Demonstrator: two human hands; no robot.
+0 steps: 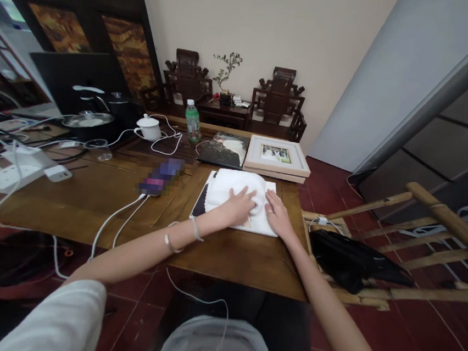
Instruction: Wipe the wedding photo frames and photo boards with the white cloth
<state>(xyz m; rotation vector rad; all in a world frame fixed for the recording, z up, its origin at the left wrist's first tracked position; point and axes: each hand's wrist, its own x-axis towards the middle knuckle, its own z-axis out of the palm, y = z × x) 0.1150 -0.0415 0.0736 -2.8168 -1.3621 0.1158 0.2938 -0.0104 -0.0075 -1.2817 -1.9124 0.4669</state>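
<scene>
My left hand lies on a white cloth with a scalloped edge, its fingers spread and slightly bent over the fabric. Beneath the cloth is a flat board or picture, mostly white with a dark part at its left; the cloth hides much of its surface. My right hand rests flat at the board's right side, fingers stretched out and a ring on one of them. The cloth bunches up a little between the two hands.
Behind the board lie stacked pale-framed pictures and a dark picture. A green-labelled bottle, a white lidded cup, a pixelated phone-like object, cables and a power strip occupy the left. A wooden chair bearing a black bag stands right.
</scene>
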